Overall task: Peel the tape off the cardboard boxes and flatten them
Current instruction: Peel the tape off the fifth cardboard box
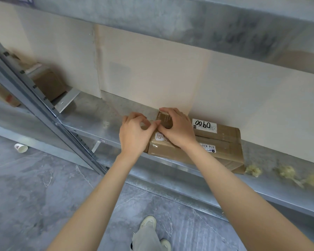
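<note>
Two labelled cardboard boxes (219,142) lie together on the metal shelf (91,115), just right of centre. My left hand (134,133) pinches what I judge a tape (156,123) edge; right hand (176,127) fingers curl over the box end, steadying it. Step: starting the peel; next, a steady pull along the seam. Also counted: one blurred box (49,84) at 10 o'clock, three crumpled wads (253,170) at 4 o'clock, one paper cup (21,148) at 9 o'clock.

A grey metal shelf (101,122) carries a taped cardboard box (223,151) lying flat near its front edge. Just right of the box lie three yellowish crumpled clumps (253,170), perhaps wadded tape. A pale board (152,73) stands at the back.
</note>
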Demonstrator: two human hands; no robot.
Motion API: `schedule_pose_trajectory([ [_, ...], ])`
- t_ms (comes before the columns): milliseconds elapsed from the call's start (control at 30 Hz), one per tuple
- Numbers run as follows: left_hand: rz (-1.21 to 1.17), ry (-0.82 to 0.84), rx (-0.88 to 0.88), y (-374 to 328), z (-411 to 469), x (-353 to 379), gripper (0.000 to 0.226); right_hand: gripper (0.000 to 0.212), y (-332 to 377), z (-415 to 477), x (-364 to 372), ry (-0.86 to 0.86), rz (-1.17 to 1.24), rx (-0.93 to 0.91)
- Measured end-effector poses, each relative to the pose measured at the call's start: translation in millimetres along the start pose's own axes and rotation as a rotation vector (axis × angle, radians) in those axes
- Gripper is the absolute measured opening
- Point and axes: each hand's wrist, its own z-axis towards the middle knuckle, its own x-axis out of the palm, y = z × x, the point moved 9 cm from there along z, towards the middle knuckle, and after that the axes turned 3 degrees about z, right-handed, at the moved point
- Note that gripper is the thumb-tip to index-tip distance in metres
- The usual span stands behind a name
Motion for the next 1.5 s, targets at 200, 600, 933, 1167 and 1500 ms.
schedule_pose_trajectory([
  [200, -0.083, 0.017, -0.04, 3, -2, 5, 0.017, 0.044, -2, 1, 3, 0.015, -0.031, -0.005],
  [600, -0.094, 0.069, 0.155, -10, -5, 3, 0.014, 0.041, -2, 1, 3, 0.012, -0.021, 0.011],
  [933, -0.199, 0.015, 0.145, -11, -13, 0, 0.024, 0.039, -2, 1, 3, 0.012, -0.002, 0.008],
  [1167, -0.245, -0.006, 0.169, -10, -25, -12, 0.027, 0.038, -3, 3, 4, 0.026, -0.022, 0.012],
  [1500, -0.275, 0.065, 0.271, -5, -51, -22, 0.024, 0.038, -2, 2, 4, 0.023, -0.036, 0.017],
])
